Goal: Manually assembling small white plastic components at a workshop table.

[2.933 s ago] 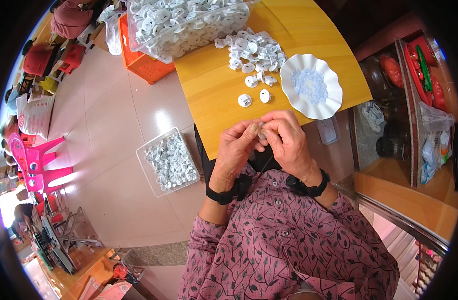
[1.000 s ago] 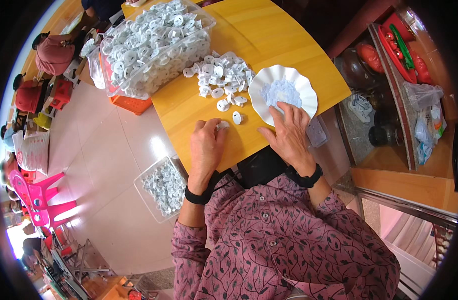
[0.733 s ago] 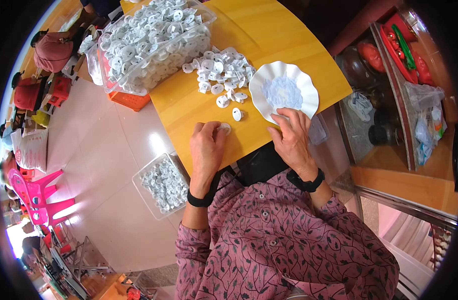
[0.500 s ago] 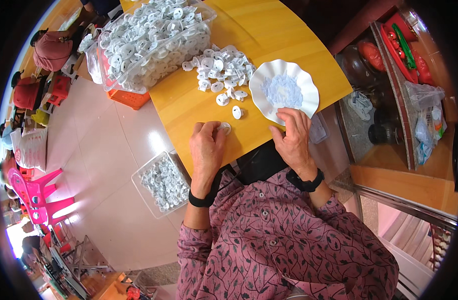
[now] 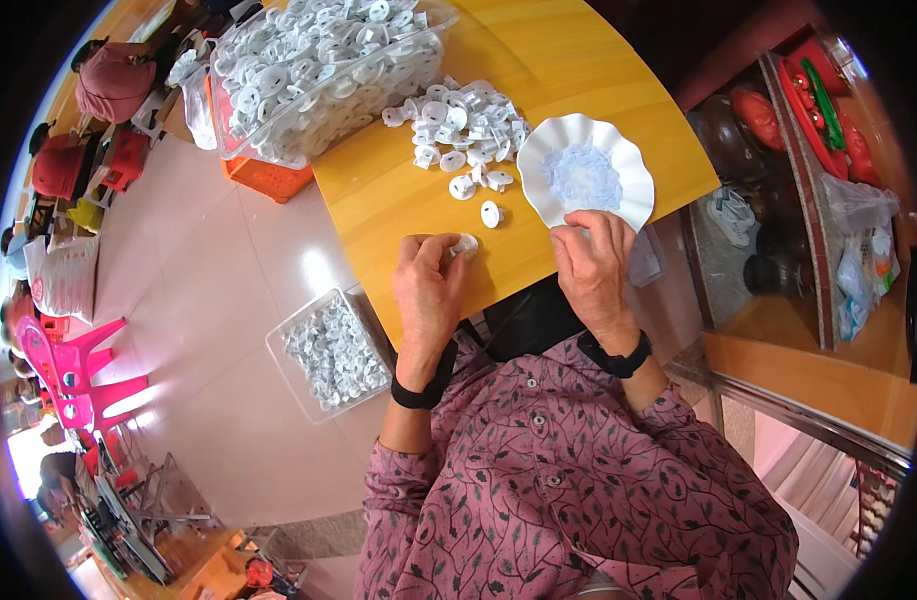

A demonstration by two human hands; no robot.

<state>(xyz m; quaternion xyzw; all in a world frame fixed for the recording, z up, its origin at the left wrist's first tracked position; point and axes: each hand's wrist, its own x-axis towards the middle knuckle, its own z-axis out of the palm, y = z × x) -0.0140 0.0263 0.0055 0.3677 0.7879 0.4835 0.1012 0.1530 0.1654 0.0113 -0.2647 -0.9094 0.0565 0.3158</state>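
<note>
At the pinched fingertips of your left hand (image 5: pixel 428 290) sits a white disc (image 5: pixel 467 243), left of your right hand (image 5: pixel 595 272), whose closure I cannot tell.

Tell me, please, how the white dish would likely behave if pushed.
The dish looks crisply fluted and rigid, so it would probably slide whole. Its broad, low shape makes tipping seem unlikely. The small loose pieces inside might shift.

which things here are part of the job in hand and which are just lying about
Likely part of the job:
round white part at the left hand
pile of similar parts
scalloped dish of small pale pieces, by the right hand

Apparently just lying about:
pink stool
shelved shoes
red bag
</note>
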